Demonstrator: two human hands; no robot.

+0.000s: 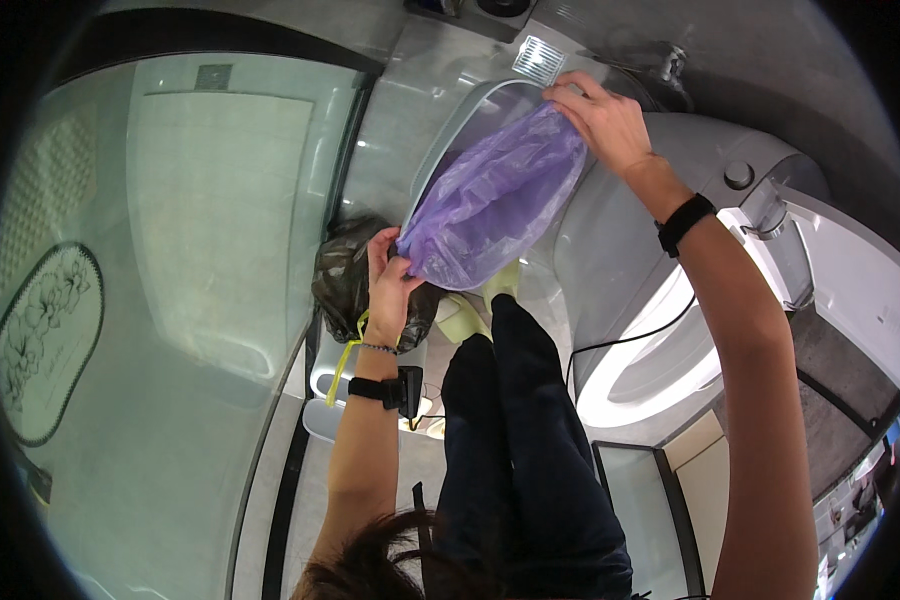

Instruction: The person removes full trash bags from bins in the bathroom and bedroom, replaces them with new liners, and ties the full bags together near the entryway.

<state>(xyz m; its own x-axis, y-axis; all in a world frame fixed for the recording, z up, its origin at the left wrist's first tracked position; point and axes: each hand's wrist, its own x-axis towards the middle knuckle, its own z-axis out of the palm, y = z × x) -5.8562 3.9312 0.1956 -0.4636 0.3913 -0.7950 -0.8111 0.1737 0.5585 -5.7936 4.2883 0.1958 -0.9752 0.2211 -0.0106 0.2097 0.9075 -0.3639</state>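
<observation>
A purple plastic bag (502,195) is spread wide at the rim of a pale grey bin (457,135). Its mouth faces up towards me. At the bin's near left edge, my left hand (390,285) pinches the bag between thumb and fingers. My right hand (604,120) grips the bag's far right edge, close to the bin's rim. Much of the bin lies hidden behind the purple film. Below my left hand sits a dark, full rubbish bag (341,277); a yellow strip (343,373) hangs beside my left wrist.
A grey toilet (615,202) with a raised lid (847,247) stands on the right. Glass panelling (217,225) bounds the left. Pale green slippers (461,319) are on my feet, and grey slippers (321,420) lie by the glass. A floor drain (538,60) is beyond the bin.
</observation>
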